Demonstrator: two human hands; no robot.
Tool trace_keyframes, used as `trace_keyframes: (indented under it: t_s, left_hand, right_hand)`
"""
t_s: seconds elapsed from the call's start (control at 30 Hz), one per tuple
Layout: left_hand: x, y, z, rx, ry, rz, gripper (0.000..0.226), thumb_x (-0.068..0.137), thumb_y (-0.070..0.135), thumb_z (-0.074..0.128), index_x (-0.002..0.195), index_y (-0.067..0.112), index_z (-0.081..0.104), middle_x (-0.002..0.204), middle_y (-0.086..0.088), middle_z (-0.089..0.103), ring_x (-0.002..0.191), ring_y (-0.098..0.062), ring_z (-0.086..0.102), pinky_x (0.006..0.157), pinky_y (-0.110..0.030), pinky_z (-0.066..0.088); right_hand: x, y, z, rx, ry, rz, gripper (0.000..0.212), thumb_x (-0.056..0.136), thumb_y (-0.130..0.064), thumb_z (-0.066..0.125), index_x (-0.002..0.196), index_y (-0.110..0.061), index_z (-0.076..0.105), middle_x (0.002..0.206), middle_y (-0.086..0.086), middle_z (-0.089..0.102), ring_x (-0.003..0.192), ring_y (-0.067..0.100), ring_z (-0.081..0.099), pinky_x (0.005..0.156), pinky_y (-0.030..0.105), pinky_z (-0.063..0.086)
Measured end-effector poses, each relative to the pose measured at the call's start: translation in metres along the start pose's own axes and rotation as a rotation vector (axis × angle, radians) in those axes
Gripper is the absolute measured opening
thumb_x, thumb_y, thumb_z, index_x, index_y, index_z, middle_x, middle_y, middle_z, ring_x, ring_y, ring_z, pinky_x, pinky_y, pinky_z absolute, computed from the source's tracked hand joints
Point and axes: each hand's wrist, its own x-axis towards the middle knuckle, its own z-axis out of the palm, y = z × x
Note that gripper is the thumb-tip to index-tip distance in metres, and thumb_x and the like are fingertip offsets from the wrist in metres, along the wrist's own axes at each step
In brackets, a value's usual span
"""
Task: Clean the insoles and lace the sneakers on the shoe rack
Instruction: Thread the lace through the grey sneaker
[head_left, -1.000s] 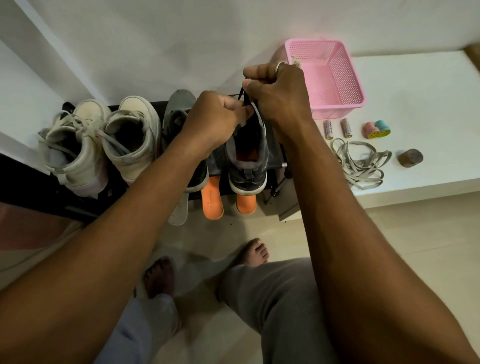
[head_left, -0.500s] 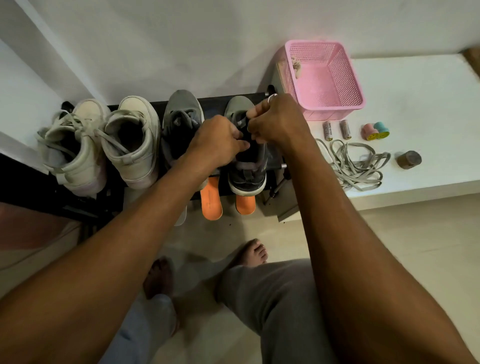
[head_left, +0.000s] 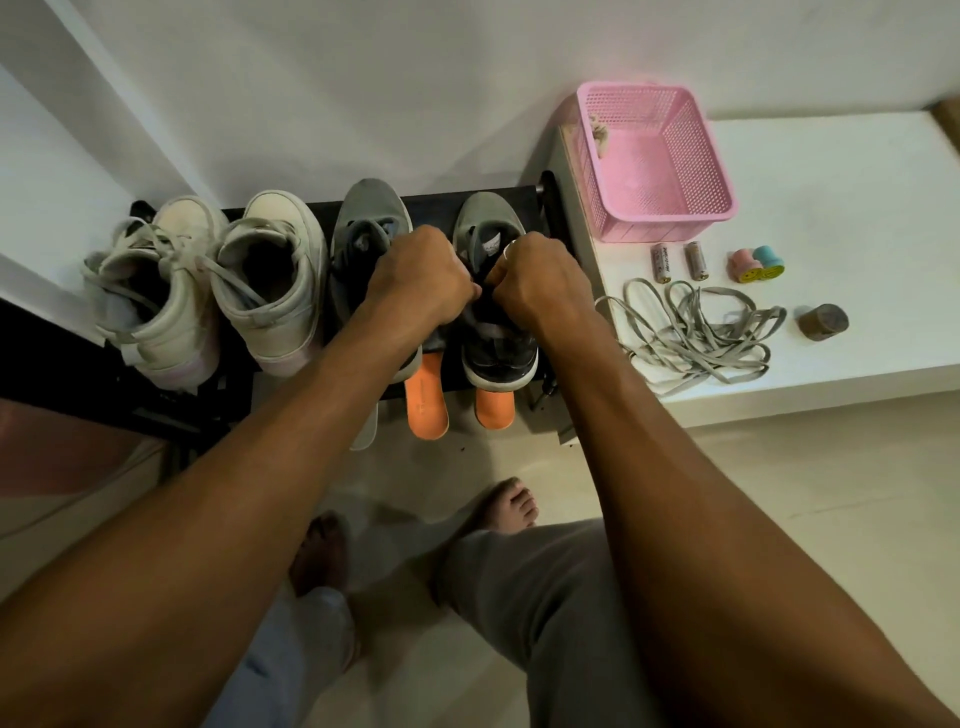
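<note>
Grey sneaker (head_left: 500, 347) in left hand (head_left: 421, 275), right hand (head_left: 540, 283)

Beyond the left hand (head_left: 421, 280) and right hand (head_left: 540, 286), plain white wall (head_left: 363, 78). Right of the right hand, low white bench (head_left: 857, 182) against that wall. Nearer than both, pale beige floor (head_left: 805, 493). Far left, slanting white panel (head_left: 47, 171). Dim, soft light.

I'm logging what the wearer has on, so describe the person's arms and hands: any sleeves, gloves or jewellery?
Both forearms are bare, no sleeves in view. The left hand wears no glove, ring or watch that shows. The right hand is ungloved and has a thin silver ring on one finger.
</note>
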Motion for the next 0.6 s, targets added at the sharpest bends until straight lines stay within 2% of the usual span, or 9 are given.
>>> trace_keyframes:
  t_s: [0.1,0.17,0.23,0.33,0.43,0.5,0.57,0.6]
  left_hand:
    - [-0.001,-0.001,0.002,-0.014,0.000,0.005,0.023,0.082,0.034,0.079,0.092,0.015,0.073,0.082,-0.010,0.071,0.079,-0.030,0.072,0.074,-0.041,0.061]
    - [-0.001,-0.003,0.001,-0.015,0.037,0.018,0.028,0.082,0.036,0.080,0.088,0.012,0.067,0.082,-0.011,0.071,0.078,-0.030,0.071,0.075,-0.041,0.061]
    - [-0.002,-0.005,0.001,-0.042,0.071,0.023,0.031,0.083,0.037,0.079,0.085,0.016,0.056,0.084,-0.011,0.071,0.077,-0.030,0.070,0.076,-0.042,0.060]
    - [-0.003,-0.007,0.004,-0.109,0.107,0.025,0.041,0.082,0.042,0.078,0.104,0.019,0.052,0.091,-0.009,0.069,0.078,-0.031,0.070,0.076,-0.044,0.061]
    - [-0.004,-0.008,0.007,-0.156,0.124,0.031,0.043,0.084,0.041,0.077,0.112,0.020,0.050,0.096,-0.007,0.067,0.079,-0.030,0.071,0.074,-0.046,0.062]
    - [-0.004,-0.009,0.009,-0.157,0.135,0.061,0.035,0.086,0.038,0.076,0.106,0.026,0.049,0.095,-0.006,0.067,0.078,-0.028,0.070,0.073,-0.045,0.062]
    - [-0.005,-0.010,0.010,-0.165,0.145,0.089,0.028,0.087,0.034,0.075,0.101,0.029,0.051,0.091,-0.003,0.068,0.076,-0.025,0.070,0.071,-0.045,0.062]
    - [-0.004,-0.010,0.011,-0.174,0.150,0.097,0.025,0.087,0.032,0.076,0.099,0.030,0.054,0.090,-0.003,0.068,0.076,-0.024,0.070,0.070,-0.045,0.062]
  right_hand:
    - [0.000,-0.003,0.003,-0.111,-0.085,-0.036,0.029,0.090,-0.022,0.063,0.117,-0.015,0.070,0.110,0.012,0.066,0.084,0.030,0.059,0.075,0.038,0.051]
    - [-0.002,-0.005,0.000,-0.128,-0.092,-0.039,0.027,0.091,-0.023,0.062,0.116,-0.015,0.070,0.106,0.011,0.065,0.081,0.029,0.057,0.074,0.037,0.049]
    - [-0.003,-0.006,-0.008,-0.082,-0.001,-0.012,0.024,0.090,-0.026,0.060,0.107,-0.013,0.072,0.098,0.008,0.068,0.084,0.030,0.065,0.078,0.039,0.055]
    - [-0.003,-0.005,-0.022,0.023,0.241,0.036,0.026,0.082,-0.027,0.058,0.099,-0.014,0.073,0.093,0.008,0.072,0.085,0.032,0.069,0.077,0.044,0.058]
    - [-0.004,0.000,-0.029,0.084,0.394,0.085,0.025,0.078,-0.026,0.056,0.097,-0.016,0.070,0.093,0.006,0.071,0.085,0.031,0.067,0.072,0.039,0.054]
    - [-0.002,0.006,-0.026,0.117,0.376,0.093,0.027,0.083,-0.025,0.056,0.106,-0.017,0.067,0.103,0.006,0.070,0.094,0.030,0.066,0.077,0.038,0.051]
    - [0.002,0.013,-0.017,0.116,0.275,0.067,0.032,0.089,-0.026,0.057,0.118,-0.017,0.066,0.114,0.009,0.069,0.104,0.031,0.064,0.083,0.037,0.050]
    - [0.005,0.015,-0.012,0.114,0.219,0.051,0.032,0.090,-0.027,0.056,0.118,-0.017,0.068,0.115,0.010,0.069,0.106,0.032,0.065,0.084,0.036,0.050]
